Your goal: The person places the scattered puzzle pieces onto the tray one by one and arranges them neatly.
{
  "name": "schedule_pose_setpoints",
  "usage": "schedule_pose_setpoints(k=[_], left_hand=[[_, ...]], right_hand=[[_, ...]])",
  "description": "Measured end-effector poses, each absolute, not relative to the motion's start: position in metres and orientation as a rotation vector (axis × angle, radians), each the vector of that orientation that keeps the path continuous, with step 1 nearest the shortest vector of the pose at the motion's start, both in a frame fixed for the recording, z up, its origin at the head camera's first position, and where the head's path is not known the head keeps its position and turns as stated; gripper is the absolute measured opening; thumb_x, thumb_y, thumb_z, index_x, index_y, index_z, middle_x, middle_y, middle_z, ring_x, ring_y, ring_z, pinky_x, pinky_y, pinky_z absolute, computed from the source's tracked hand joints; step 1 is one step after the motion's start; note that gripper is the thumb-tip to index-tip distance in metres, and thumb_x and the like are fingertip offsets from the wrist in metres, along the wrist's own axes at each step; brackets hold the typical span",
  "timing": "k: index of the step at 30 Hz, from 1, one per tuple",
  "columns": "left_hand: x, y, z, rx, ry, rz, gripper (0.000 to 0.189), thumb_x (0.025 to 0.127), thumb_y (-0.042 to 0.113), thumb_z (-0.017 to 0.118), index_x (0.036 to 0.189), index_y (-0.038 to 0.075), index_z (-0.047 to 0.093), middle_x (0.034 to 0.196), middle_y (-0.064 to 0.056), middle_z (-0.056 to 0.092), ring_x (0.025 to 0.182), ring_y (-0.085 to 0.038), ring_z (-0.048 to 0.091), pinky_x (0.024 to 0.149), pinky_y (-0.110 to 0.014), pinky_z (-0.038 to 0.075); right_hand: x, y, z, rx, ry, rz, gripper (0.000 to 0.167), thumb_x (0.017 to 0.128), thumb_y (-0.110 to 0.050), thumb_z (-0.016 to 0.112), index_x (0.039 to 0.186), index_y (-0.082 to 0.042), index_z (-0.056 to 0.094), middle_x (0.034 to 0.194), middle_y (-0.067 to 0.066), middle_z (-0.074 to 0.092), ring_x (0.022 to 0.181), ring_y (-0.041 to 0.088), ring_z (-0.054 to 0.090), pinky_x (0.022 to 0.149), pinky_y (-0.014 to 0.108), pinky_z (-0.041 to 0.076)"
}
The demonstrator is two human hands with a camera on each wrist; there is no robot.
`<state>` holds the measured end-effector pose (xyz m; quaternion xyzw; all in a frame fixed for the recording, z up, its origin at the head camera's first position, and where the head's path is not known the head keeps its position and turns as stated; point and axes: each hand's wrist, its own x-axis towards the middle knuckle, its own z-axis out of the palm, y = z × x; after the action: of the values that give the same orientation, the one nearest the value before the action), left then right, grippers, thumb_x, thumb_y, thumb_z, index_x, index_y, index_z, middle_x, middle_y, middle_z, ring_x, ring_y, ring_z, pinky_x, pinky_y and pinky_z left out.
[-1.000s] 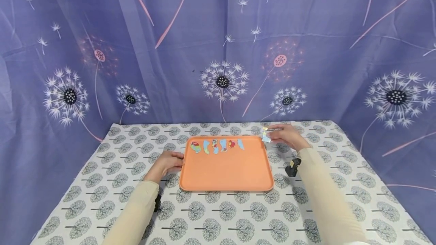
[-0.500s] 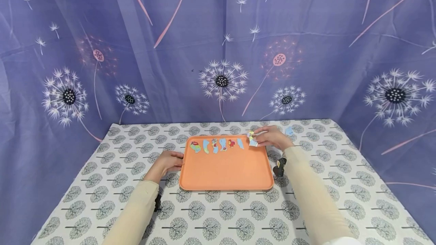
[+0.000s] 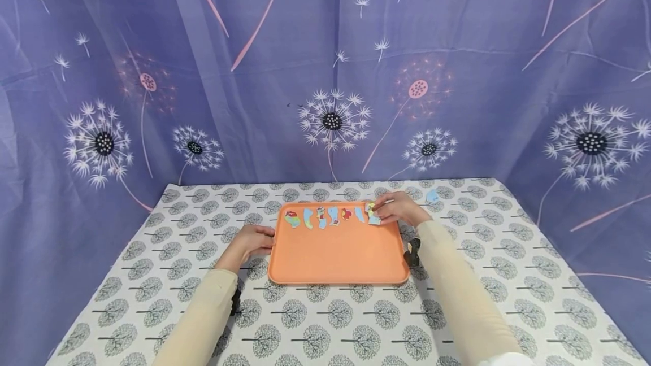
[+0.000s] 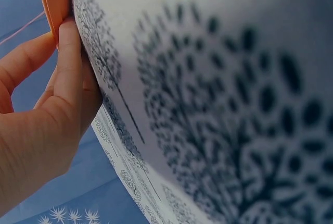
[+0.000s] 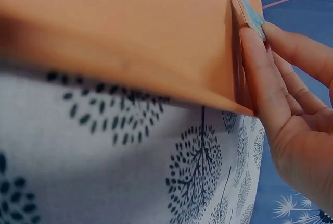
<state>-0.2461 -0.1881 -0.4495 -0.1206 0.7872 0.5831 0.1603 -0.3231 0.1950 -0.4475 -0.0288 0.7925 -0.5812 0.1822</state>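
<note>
An orange tray (image 3: 338, 256) lies on the cloth, with a row of flat, irregular puzzle pieces along its far side. Among them are a red and green piece (image 3: 292, 219), a red piece (image 3: 346, 214) and a blue strip (image 3: 359, 214). At the tray's left edge, my left hand (image 3: 251, 242) holds the rim between thumb and fingers (image 4: 67, 73). My right hand (image 3: 399, 208) pinches a blue and yellow puzzle piece (image 3: 373, 218) over the far right corner, at the row's right end. In the right wrist view that piece (image 5: 248, 8) is tilted between thumb and finger.
Another light blue piece (image 3: 432, 196) lies on the tree-patterned tablecloth (image 3: 315, 321), beyond the right wrist. A purple dandelion-print curtain (image 3: 254, 100) hangs behind the table.
My right hand has carried the puzzle piece leftward from outside the tray to the right end of the row, uncovering the light blue piece behind it. My left hand stays at the tray rim.
</note>
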Motion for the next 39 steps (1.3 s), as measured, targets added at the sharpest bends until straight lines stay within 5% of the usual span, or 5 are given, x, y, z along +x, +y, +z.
schedule_pose_setpoints(k=[39], left_hand=[[-0.2461,-0.1872,-0.4496,-0.362,2.241,1.665,0.038,0.085,-0.007,0.064,0.122,-0.012,0.056,0.100,-0.023,0.066,0.070,-0.017,0.067,0.073,-0.030,0.062]], right_hand=[[-0.3188,0.1973,-0.4422,-0.148,2.409,-1.527,0.036,0.082,0.005,0.070,0.116,0.012,0.061,0.103,0.024,0.068,0.082,0.028,0.070,0.080,0.038,0.061]])
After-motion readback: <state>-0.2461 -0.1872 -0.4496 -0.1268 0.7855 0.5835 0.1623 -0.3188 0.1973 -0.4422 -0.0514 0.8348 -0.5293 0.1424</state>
